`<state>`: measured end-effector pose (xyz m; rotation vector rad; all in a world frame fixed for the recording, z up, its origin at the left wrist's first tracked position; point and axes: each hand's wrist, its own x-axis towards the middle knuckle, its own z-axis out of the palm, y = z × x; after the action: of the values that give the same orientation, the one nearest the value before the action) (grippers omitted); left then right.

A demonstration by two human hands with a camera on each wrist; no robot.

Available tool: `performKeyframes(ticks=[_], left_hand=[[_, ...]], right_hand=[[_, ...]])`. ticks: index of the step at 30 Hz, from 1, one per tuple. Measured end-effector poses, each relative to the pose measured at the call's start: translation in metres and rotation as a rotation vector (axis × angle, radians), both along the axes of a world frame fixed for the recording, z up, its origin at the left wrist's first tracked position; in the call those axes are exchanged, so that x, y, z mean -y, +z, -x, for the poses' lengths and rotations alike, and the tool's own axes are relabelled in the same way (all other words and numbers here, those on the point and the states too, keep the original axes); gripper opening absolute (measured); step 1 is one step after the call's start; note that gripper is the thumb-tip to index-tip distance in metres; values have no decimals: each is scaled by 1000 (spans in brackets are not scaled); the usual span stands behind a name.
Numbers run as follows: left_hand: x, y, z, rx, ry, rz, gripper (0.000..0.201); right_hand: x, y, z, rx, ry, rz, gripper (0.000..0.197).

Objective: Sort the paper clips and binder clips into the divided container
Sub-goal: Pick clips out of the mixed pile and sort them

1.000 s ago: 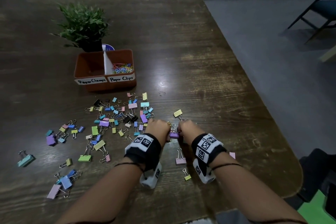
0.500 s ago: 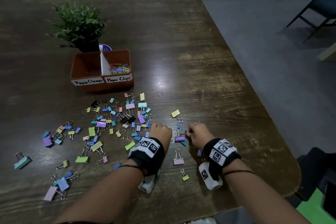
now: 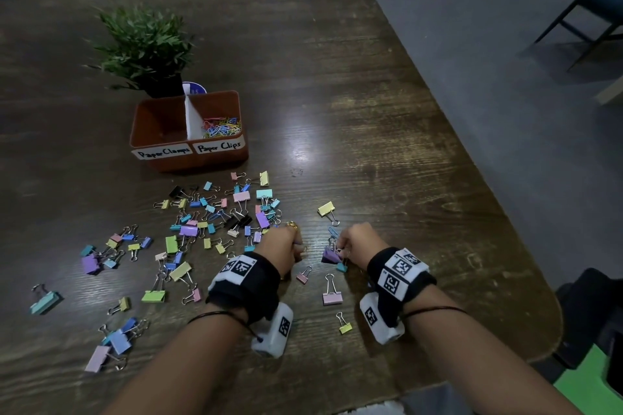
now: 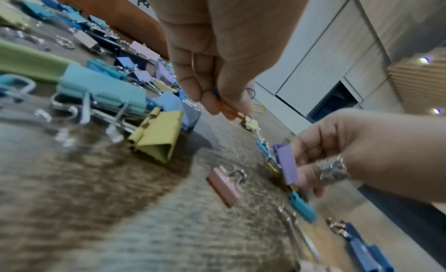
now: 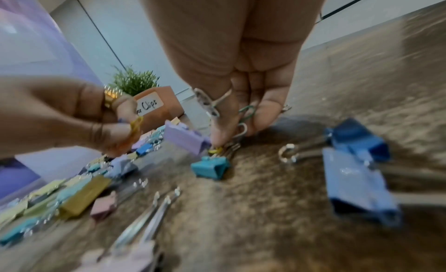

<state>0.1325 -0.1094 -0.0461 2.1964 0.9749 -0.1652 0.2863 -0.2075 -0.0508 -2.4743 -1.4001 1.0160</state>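
Both hands apart now: left hand (image 3: 282,243) pinches paper clips (image 4: 233,112), right hand (image 3: 359,243) pinches clips.

Bare counter (image 3: 387,131) runs up my right side to the container (image 3: 188,158), an open lane. On the left, scattered binder clips (image 3: 215,212) fill the ground between me and it. The plant (image 3: 145,44) stands just behind the container, crowding its far side. Stray clips (image 3: 332,296) lie between my wrists.

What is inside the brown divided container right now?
The divided container holds coloured paper clips in its right compartment, labelled Paper Clips. The left compartment looks empty, though its near floor is hidden by the front wall.
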Motion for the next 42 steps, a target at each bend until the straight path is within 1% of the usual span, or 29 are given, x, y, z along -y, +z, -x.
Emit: performKeyframes(ticks=[2, 3, 4, 6, 9, 11, 13, 14, 16, 17, 22, 24, 25, 27, 30, 33, 34, 36, 37, 38, 40, 41, 42], left_hand=[[0, -1, 0, 132, 124, 122, 24], [1, 2, -1, 169, 168, 188, 25], [1, 5, -2, 180, 181, 242, 26], [2, 8, -3, 185, 173, 286, 27], [0, 10, -1, 155, 128, 229, 29], [-2, 3, -6, 68, 52, 133, 33], [-1, 0, -8, 23, 69, 87, 34], [-2, -3, -10, 11, 106, 128, 34], [-2, -2, -10, 14, 54, 176, 26], [-1, -1, -8, 32, 63, 196, 21], [-4, 2, -4, 98, 100, 170, 18], [-5, 1, -7, 73, 83, 119, 23], [-5, 2, -9, 64, 58, 88, 26], [-1, 4, -14, 85, 3, 84, 32], [6, 9, -26, 66, -98, 64, 35], [15, 9, -33, -126, -299, -14, 35], [18, 8, -34, -182, -334, -30, 37], [21, 7, -28, -220, -349, -68, 36], [22, 7, -23, -237, -357, -83, 38], [23, 4, -18, -261, -373, -93, 49], [23, -2, -4, -311, -433, -116, 79], [22, -2, 2, -329, -439, -118, 85], [22, -3, 7, -326, -439, -115, 86]], right_hand=[[1, -1, 6, 15, 55, 5, 16], [1, -2, 9, 22, 77, 25, 16], [-1, -4, 11, 27, 82, 54, 16], [-5, -5, 13, 49, 84, 113, 17], [-7, -2, 18, 139, 140, 154, 20], [-3, -2, 19, 196, 147, 150, 22], [-2, 0, 14, 213, 131, 155, 23], [-4, 1, 11, 199, 117, 170, 23], [-4, 3, 3, 132, 85, 167, 22], [-4, 4, 0, 99, 69, 136, 22], [-9, 13, -11, 20, -85, -41, 18], [-16, 14, -13, 26, -103, -70, 16], [-18, 13, -12, 28, -102, -72, 15], [-22, 9, -12, 21, -104, -57, 13], [-27, 3, -13, 16, -175, -65, 11], [-28, 3, -15, 17, -186, -64, 16], [-27, 4, -16, 18, -181, -70, 18], [-25, 6, -19, 33, -156, -82, 22], [-23, 7, -20, 39, -152, -82, 23], [-22, 8, -20, 38, -154, -81, 22], [-22, 9, -17, 23, -153, -79, 21], [-23, 8, -14, 12, -148, -70, 21], [-24, 7, -10, 0, -138, -57, 21]])
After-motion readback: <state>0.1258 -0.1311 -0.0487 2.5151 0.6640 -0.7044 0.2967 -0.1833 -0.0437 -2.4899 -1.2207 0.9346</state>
